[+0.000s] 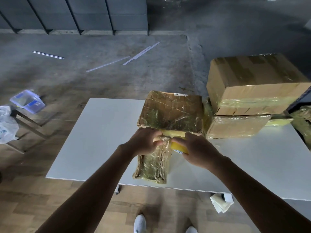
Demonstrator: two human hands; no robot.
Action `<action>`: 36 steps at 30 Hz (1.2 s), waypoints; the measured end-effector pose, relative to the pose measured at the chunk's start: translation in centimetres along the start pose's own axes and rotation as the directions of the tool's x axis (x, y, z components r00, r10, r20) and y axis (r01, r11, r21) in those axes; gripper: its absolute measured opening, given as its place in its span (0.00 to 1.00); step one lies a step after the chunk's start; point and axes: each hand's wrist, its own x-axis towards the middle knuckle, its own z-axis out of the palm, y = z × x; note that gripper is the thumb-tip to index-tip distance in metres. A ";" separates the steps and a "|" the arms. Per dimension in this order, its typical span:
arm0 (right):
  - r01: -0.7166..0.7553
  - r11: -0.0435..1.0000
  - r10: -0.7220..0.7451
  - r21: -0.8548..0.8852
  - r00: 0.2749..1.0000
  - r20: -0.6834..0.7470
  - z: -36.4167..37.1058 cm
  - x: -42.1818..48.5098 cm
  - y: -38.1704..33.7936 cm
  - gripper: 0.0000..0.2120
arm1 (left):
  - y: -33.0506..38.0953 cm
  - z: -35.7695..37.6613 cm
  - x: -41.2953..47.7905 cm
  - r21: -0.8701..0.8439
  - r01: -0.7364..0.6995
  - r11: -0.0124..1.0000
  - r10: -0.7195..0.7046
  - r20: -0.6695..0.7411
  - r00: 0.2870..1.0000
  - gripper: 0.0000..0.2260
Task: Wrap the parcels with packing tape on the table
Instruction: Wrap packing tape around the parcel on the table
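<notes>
A small flat cardboard parcel, wrinkled with clear tape, stands on the white table near its front edge. My left hand grips the parcel's top end, fingers curled over it. My right hand holds a yellow roll of packing tape right beside that top end. A short strip of yellowish tape runs along the top between my two hands. Just behind stands a bigger taped parcel.
At the table's right, a large brown box sits on a flatter taped box. More wrapped material lies at the far right edge. A clear plastic tub and a white bag are left of the table. Folded paper lies on the floor.
</notes>
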 end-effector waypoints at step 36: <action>0.264 0.965 -0.263 -0.010 0.964 0.048 -2.2 0.2 0.3 0.34 | -3.8 -2.6 -2.9 -0.397 0.141 0.907 -0.091 0.142 0.986 0.12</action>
